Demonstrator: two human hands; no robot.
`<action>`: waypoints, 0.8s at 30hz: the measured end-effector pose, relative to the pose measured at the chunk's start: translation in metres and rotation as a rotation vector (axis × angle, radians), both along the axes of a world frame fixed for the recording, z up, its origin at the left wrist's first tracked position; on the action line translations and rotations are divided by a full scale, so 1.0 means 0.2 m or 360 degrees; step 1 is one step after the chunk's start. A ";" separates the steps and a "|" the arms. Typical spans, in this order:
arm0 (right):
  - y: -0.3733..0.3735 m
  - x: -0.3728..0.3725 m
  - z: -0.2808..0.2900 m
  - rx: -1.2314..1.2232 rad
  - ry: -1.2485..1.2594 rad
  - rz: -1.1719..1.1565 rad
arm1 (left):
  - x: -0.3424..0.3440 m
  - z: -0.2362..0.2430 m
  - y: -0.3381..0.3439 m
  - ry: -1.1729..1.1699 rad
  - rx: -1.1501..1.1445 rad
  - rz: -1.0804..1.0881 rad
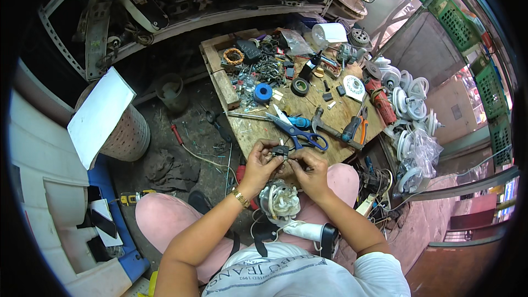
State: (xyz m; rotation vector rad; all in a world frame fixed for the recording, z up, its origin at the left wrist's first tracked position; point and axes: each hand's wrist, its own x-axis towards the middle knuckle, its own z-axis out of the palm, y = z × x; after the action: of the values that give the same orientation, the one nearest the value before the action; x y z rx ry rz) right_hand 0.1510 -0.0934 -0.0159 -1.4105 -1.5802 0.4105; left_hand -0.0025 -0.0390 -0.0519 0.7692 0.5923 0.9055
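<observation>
Centrally, small dark part (pixel 280 150) pinched by left hand (pixel 263 164) fingers, right hand (pixel 310 170) fingertips bunched at its right side, cannot tell whether gripping, part near blue scissors (pixel 291 131) on wooden table (pixel 253 131), above whitish plastic assembly (pixel 279 201).

Near the middle of the frame, the left hand (pixel 261 165) and the right hand (pixel 309 171) pinch a small dark part (pixel 280 150) between them, with a whitish, motor-like assembly (pixel 280 201) below it at the lap. Just beyond, the wooden surface (pixel 250 132) carries blue-handled scissors (pixel 290 130), a hammer (pixel 319 120) and orange-handled pliers (pixel 364 124), with a blue roll (pixel 258 98) nearer its left edge. A red power tool (pixel 380 102) lies right of center beside clustered white plastic parts (pixel 407 102), while a pale sheet (pixel 104 115) rests over a perforated bin (pixel 132 135) at the left.
</observation>
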 end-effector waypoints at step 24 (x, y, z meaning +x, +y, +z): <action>-0.05 -0.04 0.02 -0.0361 0.0080 -0.0156 | 0.01 0.01 -0.02 0.0359 0.0138 0.0000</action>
State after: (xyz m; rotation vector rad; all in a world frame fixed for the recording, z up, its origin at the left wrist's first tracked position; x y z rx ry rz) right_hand 0.1429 -0.1027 -0.0127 -1.6295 -1.4522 0.5765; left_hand -0.0005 -0.0434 -0.0501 0.9573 0.7546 0.8544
